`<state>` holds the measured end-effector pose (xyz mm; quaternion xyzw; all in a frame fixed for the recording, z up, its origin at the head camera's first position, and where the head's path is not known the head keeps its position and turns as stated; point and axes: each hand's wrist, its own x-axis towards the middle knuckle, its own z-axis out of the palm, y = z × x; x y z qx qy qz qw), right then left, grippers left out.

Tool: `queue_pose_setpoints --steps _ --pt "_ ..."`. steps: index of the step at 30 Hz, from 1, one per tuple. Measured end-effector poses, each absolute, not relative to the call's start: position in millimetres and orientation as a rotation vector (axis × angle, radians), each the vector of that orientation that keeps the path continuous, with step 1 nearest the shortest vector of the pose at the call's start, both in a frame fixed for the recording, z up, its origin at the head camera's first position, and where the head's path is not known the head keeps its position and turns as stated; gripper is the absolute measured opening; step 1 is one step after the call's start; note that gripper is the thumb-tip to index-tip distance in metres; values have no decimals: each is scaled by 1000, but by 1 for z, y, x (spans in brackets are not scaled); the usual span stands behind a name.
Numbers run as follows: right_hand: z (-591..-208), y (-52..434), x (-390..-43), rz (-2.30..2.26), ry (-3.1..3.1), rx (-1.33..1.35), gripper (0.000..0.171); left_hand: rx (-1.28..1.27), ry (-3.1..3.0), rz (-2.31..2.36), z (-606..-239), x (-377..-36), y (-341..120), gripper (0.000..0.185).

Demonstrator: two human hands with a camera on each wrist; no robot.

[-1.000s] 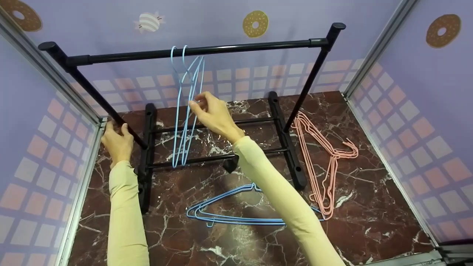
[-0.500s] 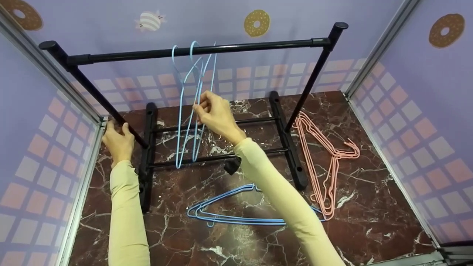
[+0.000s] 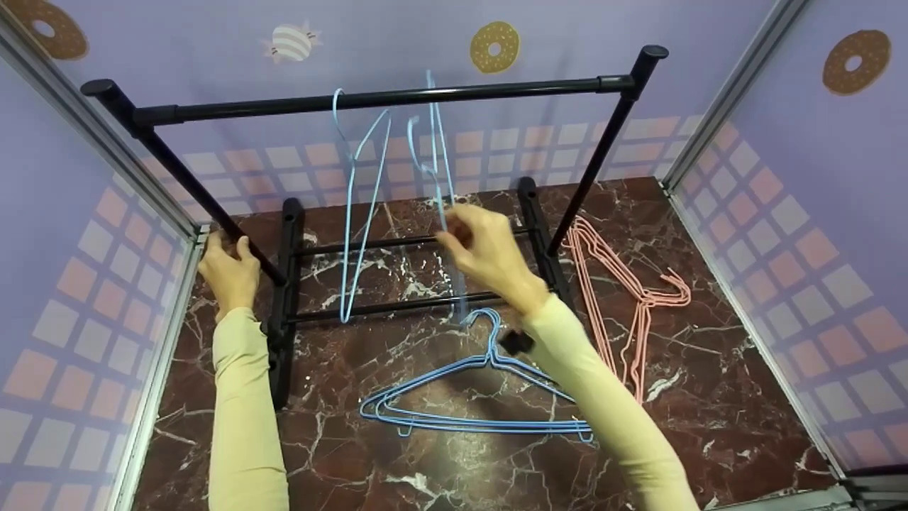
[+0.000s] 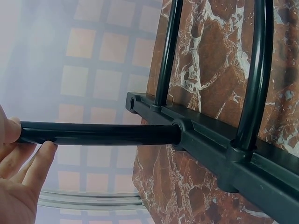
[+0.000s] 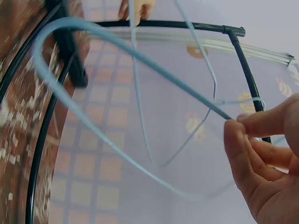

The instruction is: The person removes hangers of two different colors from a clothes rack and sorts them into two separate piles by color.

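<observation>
My left hand holds the left upright of a black clothes rack low down; in the left wrist view its thumb and fingers lie around the tube. With thumb and fingertips, my right hand pinches a light blue wire hanger by its wire. That hanger is tilted and partly blurred in the head view, its hook standing free below the rack's top bar. Another light blue hanger hangs by its hook on the bar, left of the right hand.
Several darker blue hangers lie stacked on the brown marbled floor, in front of the rack. Several pink hangers lie to the right of the rack's right foot, partly behind the right sleeve. Patterned walls enclose the left, back and right sides.
One of the two light blue hangers on the bar has been taken hold of by the right hand, lifted off and moved right. The left hand has stayed on the upright.
</observation>
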<state>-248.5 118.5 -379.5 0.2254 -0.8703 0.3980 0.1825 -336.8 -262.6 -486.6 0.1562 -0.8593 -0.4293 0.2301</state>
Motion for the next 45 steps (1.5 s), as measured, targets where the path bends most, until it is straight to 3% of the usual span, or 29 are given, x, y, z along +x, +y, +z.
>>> queue_pose_setpoints --steps 23,45 --pt "-472 244 -170 738 -2407 485 14 453 -2363 -1190 -482 -340 -266 34" --pt "-539 246 -143 644 -2767 658 26 480 -2395 -1191 -486 -336 -263 36"
